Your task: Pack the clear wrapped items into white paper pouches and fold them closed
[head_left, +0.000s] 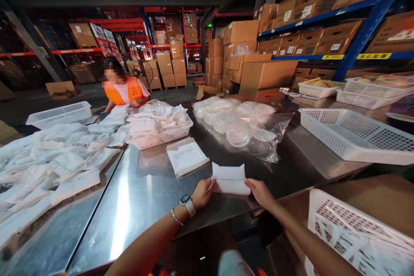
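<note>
Left hand [203, 193] and right hand [261, 193] each pinch one end of a folded white cloth piece [230, 179], lying flat between them near the steel tabletop's [142, 189] near edge. Both forearms extend forward, converging. A white packet [186, 155] lies just beyond, a heaped basket [160, 126] farther back.

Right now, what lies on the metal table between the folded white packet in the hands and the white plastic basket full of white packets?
In the head view, one flat white rectangular packet lies on the steel table between the folded white packet and the filled white basket.
</note>
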A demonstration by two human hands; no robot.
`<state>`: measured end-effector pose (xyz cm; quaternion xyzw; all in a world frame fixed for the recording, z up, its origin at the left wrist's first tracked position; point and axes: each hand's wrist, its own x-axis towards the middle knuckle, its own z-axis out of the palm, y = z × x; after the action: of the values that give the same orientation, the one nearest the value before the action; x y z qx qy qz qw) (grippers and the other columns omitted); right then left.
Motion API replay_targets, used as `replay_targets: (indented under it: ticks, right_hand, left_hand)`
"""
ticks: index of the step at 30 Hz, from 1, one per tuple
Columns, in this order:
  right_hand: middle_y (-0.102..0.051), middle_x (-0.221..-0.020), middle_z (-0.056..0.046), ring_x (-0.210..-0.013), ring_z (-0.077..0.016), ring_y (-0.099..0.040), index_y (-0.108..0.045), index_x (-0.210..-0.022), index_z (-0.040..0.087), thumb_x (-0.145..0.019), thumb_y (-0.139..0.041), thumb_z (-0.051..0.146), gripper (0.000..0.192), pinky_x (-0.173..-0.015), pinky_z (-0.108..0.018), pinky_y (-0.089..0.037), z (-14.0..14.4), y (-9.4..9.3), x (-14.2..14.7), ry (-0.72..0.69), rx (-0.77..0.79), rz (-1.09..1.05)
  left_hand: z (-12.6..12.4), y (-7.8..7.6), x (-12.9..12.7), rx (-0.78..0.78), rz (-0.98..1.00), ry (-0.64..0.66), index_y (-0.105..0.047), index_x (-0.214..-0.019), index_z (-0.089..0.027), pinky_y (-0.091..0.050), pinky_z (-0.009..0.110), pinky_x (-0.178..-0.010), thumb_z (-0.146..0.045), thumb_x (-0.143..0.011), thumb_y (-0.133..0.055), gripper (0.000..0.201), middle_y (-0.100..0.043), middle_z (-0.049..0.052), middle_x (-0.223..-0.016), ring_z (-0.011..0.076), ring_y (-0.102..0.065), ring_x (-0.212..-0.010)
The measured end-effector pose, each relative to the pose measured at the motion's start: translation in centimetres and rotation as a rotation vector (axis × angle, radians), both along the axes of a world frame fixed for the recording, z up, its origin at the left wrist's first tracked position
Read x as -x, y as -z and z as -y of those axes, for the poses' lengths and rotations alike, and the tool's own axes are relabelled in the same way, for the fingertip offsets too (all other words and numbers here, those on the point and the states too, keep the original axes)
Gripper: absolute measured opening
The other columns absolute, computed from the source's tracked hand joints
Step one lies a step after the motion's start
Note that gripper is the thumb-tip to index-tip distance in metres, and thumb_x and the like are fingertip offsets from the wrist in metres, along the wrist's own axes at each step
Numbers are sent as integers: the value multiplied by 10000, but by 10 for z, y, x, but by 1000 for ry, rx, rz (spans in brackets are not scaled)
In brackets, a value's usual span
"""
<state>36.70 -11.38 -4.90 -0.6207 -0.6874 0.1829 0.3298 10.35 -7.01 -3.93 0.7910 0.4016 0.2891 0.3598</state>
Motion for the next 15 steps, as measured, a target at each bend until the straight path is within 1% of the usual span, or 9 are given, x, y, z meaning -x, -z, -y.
replay_targets:
  ticks: [4,7,10,12,14,15]
  right_hand:
    - [-572,-594,-24,-605,-183,-520,-541,-620,209,-881,-259,647,583,-570,-291,-400,-6,-2,5,50,21,-36]
    - [-588,-608,-35,-608,-184,-519,-564,-625,205,-871,-256,664,605,-571,-289,-404,-12,-2,5,73,47,-32]
    - [-581,-585,-35,-587,-178,-515,-559,-595,203,-862,-263,676,619,-563,-286,-405,-20,-1,4,90,81,-11]
    - [-578,-576,-36,-576,-177,-518,-538,-567,204,-862,-254,672,622,-555,-285,-406,-26,0,3,94,101,11]
    - [-576,-566,-41,-568,-180,-528,-502,-539,209,-874,-234,653,617,-543,-288,-409,-30,0,2,104,114,45]
    - [-575,-558,-44,-563,-184,-535,-486,-526,213,-884,-230,635,609,-538,-291,-412,-32,-1,1,113,118,68]
  left_hand:
    - [-2,1,-8,-31,-25,-82,-551,-747,-183,-440,307,-668,-580,-950,-132,612,-610,45,-719,172,-531,-651]
    - [-7,1,-13,-40,-69,-131,-533,-713,-182,-426,296,-643,-528,-970,-132,589,-601,50,-699,162,-520,-629]
    - [-16,-1,-19,-31,-149,-172,-544,-702,-174,-418,287,-611,-427,-989,-186,525,-602,54,-676,162,-537,-610]
    - [-23,-3,-21,-23,-219,-198,-568,-699,-165,-426,289,-606,-354,-986,-258,462,-610,61,-667,175,-569,-614]
    - [-25,-8,-22,-34,-290,-238,-599,-718,-148,-448,311,-637,-281,-966,-332,388,-625,84,-683,208,-611,-658]
    - [-25,-12,-23,-50,-322,-262,-618,-757,-134,-461,331,-658,-247,-955,-350,351,-635,102,-706,232,-629,-689]
